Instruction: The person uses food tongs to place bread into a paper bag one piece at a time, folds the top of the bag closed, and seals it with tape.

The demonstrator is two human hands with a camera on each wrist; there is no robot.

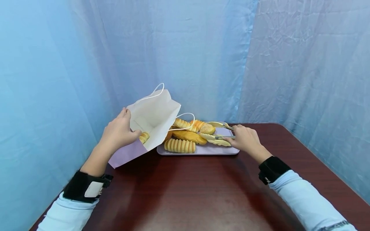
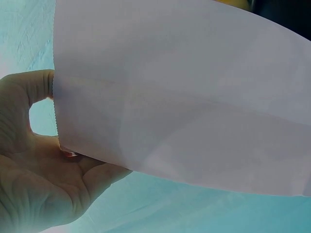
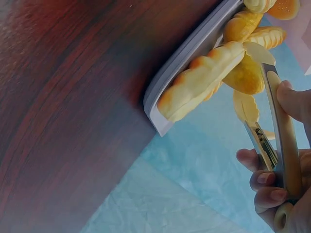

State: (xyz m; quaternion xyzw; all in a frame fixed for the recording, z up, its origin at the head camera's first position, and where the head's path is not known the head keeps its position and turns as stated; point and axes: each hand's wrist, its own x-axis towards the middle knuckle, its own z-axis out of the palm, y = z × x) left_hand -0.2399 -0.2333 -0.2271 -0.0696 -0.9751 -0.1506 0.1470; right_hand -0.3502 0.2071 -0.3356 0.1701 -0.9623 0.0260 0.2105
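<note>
My left hand (image 1: 119, 130) grips the edge of a paper bag (image 1: 156, 112), white inside and pale purple outside. The bag is tilted, its mouth facing right, and a striped bread roll (image 1: 144, 137) lies inside. In the left wrist view the bag's side (image 2: 184, 97) hides part of the fingers. My right hand (image 1: 247, 139) holds food tongs (image 3: 286, 141) with cream tips and metal arms. Over the tray, the tips stand apart on either side of a round sesame bun (image 1: 207, 129); whether they touch it I cannot tell.
A pale tray (image 1: 202, 152) holds several breads, among them a ridged roll (image 1: 180, 146) in front and a long golden loaf (image 1: 189, 136). White cord handles (image 1: 189, 114) of the bag hang near the tray's left end. Blue curtains (image 1: 196, 57) enclose the dark wooden table (image 1: 196, 192).
</note>
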